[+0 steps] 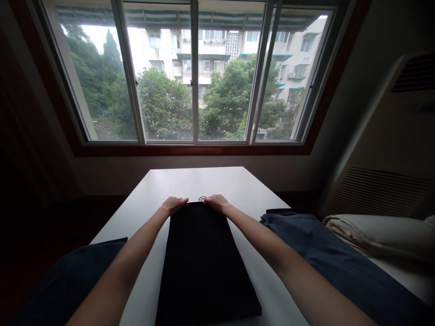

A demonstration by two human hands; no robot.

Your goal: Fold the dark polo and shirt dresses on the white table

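Note:
A black folded garment [204, 262] lies lengthwise on the white table [190, 181], reaching from the near edge to the middle. My left hand [174, 204] rests on its far left corner, fingers curled over the edge. My right hand [216, 202] grips the far right corner the same way. A small metal ring or clasp [202, 198] shows between the two hands at the far edge. Both forearms stretch out along the garment's sides.
A dark blue cloth [333, 262] drapes over the table's right side, another dark blue cloth [68, 280] over the near left corner. A beige bundle [374, 233] lies at the right. A floor-standing air conditioner [401, 149] stands right; a wide window [193, 72] is ahead.

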